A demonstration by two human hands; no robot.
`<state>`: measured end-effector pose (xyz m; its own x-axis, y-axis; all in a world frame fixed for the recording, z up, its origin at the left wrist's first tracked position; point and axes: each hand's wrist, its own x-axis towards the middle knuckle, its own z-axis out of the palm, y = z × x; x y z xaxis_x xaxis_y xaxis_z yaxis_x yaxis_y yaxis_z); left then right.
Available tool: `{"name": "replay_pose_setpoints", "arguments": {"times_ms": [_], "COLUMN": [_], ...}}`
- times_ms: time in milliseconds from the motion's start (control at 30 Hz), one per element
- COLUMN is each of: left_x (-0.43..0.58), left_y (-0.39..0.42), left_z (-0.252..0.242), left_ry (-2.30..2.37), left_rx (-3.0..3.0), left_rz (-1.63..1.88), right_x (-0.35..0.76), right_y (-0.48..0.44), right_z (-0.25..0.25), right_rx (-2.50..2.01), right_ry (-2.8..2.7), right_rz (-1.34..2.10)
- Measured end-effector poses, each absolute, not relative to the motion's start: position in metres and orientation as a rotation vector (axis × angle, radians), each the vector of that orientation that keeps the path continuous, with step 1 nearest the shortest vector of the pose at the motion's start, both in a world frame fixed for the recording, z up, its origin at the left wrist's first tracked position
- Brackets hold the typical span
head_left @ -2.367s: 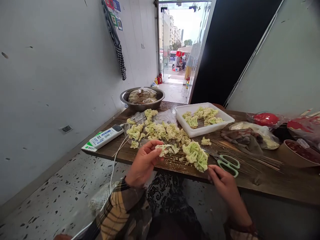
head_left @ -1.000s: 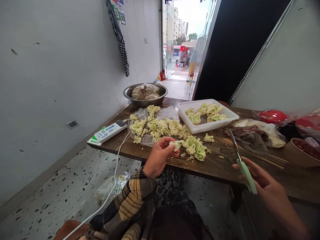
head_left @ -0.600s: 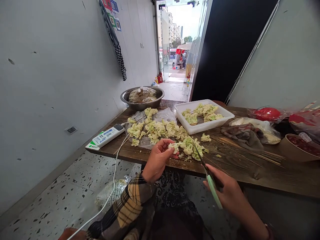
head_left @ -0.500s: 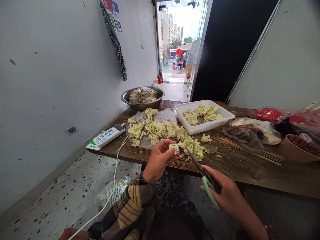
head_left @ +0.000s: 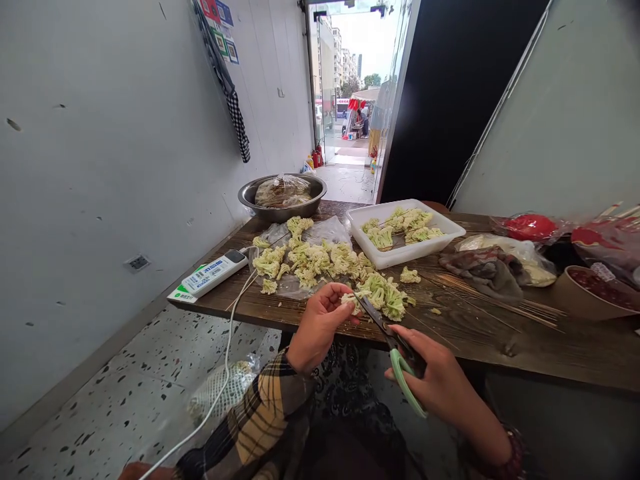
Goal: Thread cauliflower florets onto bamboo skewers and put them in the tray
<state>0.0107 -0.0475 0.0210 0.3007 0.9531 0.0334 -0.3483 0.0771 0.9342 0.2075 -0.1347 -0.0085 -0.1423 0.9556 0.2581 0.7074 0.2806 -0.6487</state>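
Note:
My left hand (head_left: pixel 320 325) pinches a cauliflower floret (head_left: pixel 383 295) by its stem at the near edge of the wooden table (head_left: pixel 500 333). My right hand (head_left: pixel 435 383) grips green-handled scissors (head_left: pixel 395 350), whose blades point up and left and reach the floret next to my left fingers. More cut cauliflower (head_left: pixel 310 257) lies heaped on clear plastic just behind. A white tray (head_left: pixel 407 250) further back holds several florets.
A steel bowl (head_left: pixel 283 200) with a plastic bag stands at the table's far left end. A power strip (head_left: pixel 207 275) with a white cable lies on the left corner. Bamboo skewers (head_left: pixel 490 303), a cloth (head_left: pixel 485 270), red bags and a brown bowl (head_left: pixel 590 293) crowd the right side.
My right hand picked up the scissors from the table, swung them in from the right and brought the blades to the floret that my left hand holds.

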Motion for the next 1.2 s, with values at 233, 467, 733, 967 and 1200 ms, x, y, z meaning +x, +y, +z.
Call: {"name": "replay_pose_setpoints", "arguments": {"times_ms": [233, 467, 733, 967, 1200], "left_x": [0.010, 0.009, 0.003, 0.000, 0.008], "left_y": [-0.046, -0.044, -0.041, -0.041, -0.042], "left_z": [0.021, 0.023, 0.026, 0.026, 0.026], "left_ry": [0.754, 0.765, 0.634, 0.583, 0.595], "left_rx": [1.061, 1.082, 0.872, 0.804, 0.890], "left_rz": [1.116, 1.117, 1.036, 1.032, 1.038], "right_x": [0.205, 0.205, 0.237, 0.292, 0.261], "right_y": [-0.133, -0.129, -0.125, -0.133, -0.142], "right_z": [-0.009, -0.012, -0.021, -0.038, -0.016], "right_rx": [-1.452, -1.416, -1.630, -1.901, -1.589], "right_ry": [-1.886, -1.925, -1.828, -1.826, -1.904], "right_rz": [0.425, 0.345, 0.162, -0.048, 0.219]}}
